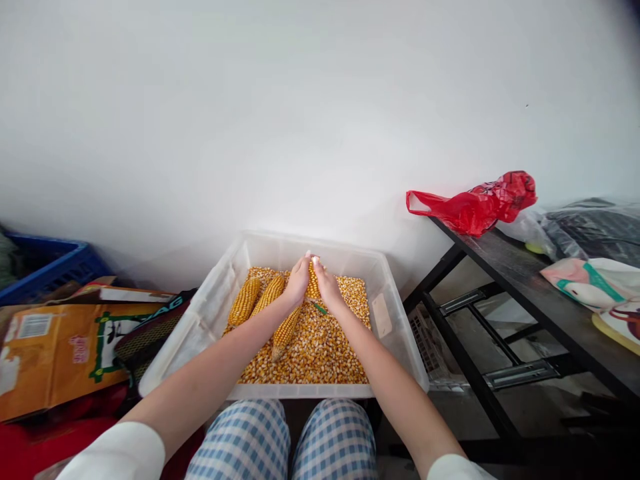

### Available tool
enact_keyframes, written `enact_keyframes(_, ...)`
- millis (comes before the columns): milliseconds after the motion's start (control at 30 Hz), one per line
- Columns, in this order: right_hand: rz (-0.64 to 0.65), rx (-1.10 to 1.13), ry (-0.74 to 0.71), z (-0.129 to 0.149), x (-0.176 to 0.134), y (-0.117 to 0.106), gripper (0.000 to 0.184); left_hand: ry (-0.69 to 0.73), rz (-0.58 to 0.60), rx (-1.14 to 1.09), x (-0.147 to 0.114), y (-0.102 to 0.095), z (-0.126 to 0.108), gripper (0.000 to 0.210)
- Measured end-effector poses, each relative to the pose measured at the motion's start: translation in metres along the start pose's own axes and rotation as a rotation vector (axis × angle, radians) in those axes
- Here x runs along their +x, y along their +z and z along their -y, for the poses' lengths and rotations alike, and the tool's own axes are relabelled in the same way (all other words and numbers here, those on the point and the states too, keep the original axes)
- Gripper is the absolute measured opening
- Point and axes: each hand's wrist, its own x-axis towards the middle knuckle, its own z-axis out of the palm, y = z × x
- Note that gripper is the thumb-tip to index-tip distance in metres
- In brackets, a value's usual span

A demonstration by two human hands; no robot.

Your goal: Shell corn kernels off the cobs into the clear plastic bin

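Both hands are closed around one ear of corn (313,283), held upright over a clear plastic bin. My left hand (299,280) grips its left side, and my right hand (327,288) wraps the right side near the top. Loose corn kernels (320,353) cover the floor of the plastic bin (387,267). On the kernels to the left lie a short corn ear (245,300), a longer ear (270,293) and another ear (285,333) partly behind my left forearm. A small green thing (320,307) shows just below my hands.
At left are an orange cardboard box (65,353), a dark mesh bag (145,343) and a blue crate (55,260). A black-framed table (515,267) on the right bears a red plastic bag (480,207) and a patterned cloth-like item (595,283). A white wall rises behind the bin.
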Motion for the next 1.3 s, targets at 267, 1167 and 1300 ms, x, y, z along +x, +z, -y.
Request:
enact_keyframes(267,-0.145,-0.196,0.061,-0.008,-0.006,0.005,0.062,0.062,-0.004,0.128,-0.004,-0.001,0.004,0.041)
enact_keyframes(1167,0.08,-0.087,-0.05,0.0,-0.003,-0.001,0.051,-0.064,-0.021,-0.074,0.005,-0.004,-0.001,0.039)
enact_keyframes(1300,-0.011,-0.117,-0.043,-0.009,-0.004,0.001,0.055,-0.079,-0.042,-0.092,0.005,-0.005,0.001,0.035)
